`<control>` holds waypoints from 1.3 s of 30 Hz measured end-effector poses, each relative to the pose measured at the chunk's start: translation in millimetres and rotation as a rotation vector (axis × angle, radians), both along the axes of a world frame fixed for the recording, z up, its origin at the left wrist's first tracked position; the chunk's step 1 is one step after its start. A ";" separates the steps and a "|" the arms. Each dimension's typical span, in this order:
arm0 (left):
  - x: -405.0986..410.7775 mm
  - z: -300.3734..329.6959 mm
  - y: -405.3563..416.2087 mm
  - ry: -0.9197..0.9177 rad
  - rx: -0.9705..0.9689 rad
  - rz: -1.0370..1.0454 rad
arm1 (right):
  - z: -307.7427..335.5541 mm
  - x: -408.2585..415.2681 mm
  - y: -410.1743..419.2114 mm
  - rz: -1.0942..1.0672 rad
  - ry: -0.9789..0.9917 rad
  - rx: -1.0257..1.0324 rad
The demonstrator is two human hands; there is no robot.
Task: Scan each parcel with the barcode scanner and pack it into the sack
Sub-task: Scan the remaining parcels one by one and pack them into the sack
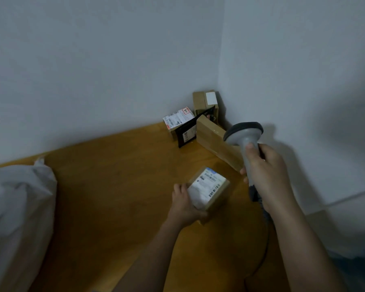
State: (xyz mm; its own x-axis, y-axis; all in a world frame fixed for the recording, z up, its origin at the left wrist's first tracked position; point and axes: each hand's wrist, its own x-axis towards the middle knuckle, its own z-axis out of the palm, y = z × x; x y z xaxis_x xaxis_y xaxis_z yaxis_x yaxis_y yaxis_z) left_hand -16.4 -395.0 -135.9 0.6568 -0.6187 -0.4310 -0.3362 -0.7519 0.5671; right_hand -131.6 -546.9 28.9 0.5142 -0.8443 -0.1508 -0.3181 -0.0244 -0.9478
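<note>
Left hand (184, 204) gripping a small cardboard parcel (209, 191) from its near-left side, fingers curled over the top edge, thumb underneath. Held just above the wooden table (114, 186), tilted, white shipping label facing up, barcode strip running along the label's right edge. Long axis going from near-left to far-right.

Right hand (266, 171) wrapped round the handle of a grey barcode scanner (243, 137), thumb up the front of the handle, fingers closed behind. Handle nearly upright, dark-rimmed head at the top, pointing left and away, over toward the corner. Dark cable trailing down past the wrist.

White sack (19, 211) slumped at the left edge of the table. More parcels piled in the far corner: a long brown box (215, 142) lying diagonally, a labelled box (177, 121), a black packet (187, 133), a tall box (204, 101) against the wall.
</note>
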 end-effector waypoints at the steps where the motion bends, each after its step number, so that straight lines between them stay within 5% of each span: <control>1: 0.6 6.8 5.0 0.018 -0.021 0.073 | 2.1 0.0 2.3 -0.010 -0.016 0.009; 5: 6.8 43.7 19.3 0.129 -0.158 0.338 | 13.2 2.8 20.0 -0.030 -0.088 0.029; 8: 5.9 82.7 27.0 0.429 -0.435 0.543 | 22.0 5.3 39.5 -0.021 -0.121 -0.006; 13: -8.2 135.9 49.0 0.744 -0.782 0.595 | 32.3 8.2 79.6 0.029 -0.181 0.023; 26: -40.4 186.8 182.4 0.737 -1.071 0.458 | 74.7 -1.9 170.4 0.169 -0.313 0.044; 34: -37.3 211.4 235.9 0.278 -1.047 0.675 | 139.5 -25.9 213.9 0.396 -0.335 0.056; 39: -35.4 216.3 248.5 0.153 -1.087 0.705 | 182.0 -57.1 224.3 0.547 -0.363 -0.035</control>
